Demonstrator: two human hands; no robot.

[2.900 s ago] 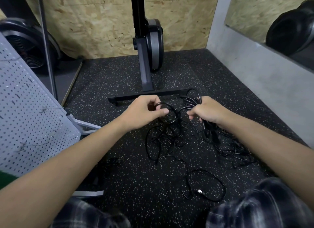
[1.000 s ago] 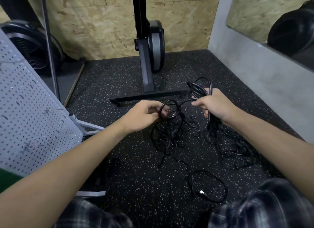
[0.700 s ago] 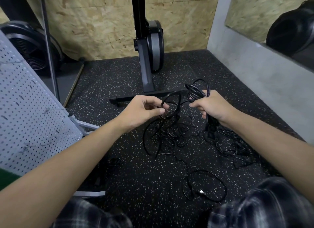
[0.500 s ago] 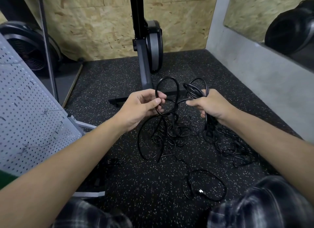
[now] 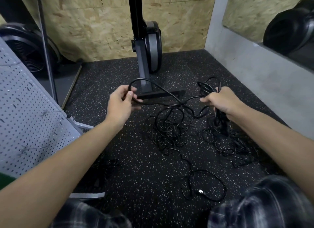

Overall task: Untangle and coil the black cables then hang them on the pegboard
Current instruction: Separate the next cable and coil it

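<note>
A tangle of black cables (image 5: pixel 171 127) lies on the speckled black floor in front of me. My left hand (image 5: pixel 121 105) pinches a thick loop of cable drawn out to the left, above the floor. My right hand (image 5: pixel 220 102) grips a bunch of coiled loops (image 5: pixel 208 88), with strands hanging from it down to a second heap (image 5: pixel 236 149). The cable runs taut between my two hands. One loose loop with a plug end (image 5: pixel 201 192) lies near my knees. The white pegboard (image 5: pixel 25 112) leans at the left.
A black exercise-machine post with a flat foot (image 5: pixel 159 94) stands just behind the cables. A grey wall (image 5: pixel 254 74) closes the right side and chipboard the back. A fan (image 5: pixel 28 52) sits behind the pegboard. My knees in plaid fabric fill the bottom edge.
My left hand has moved left, away from my right, pulling a length of cable out of the tangle. My right hand still holds its bunch of loops and has shifted slightly right.
</note>
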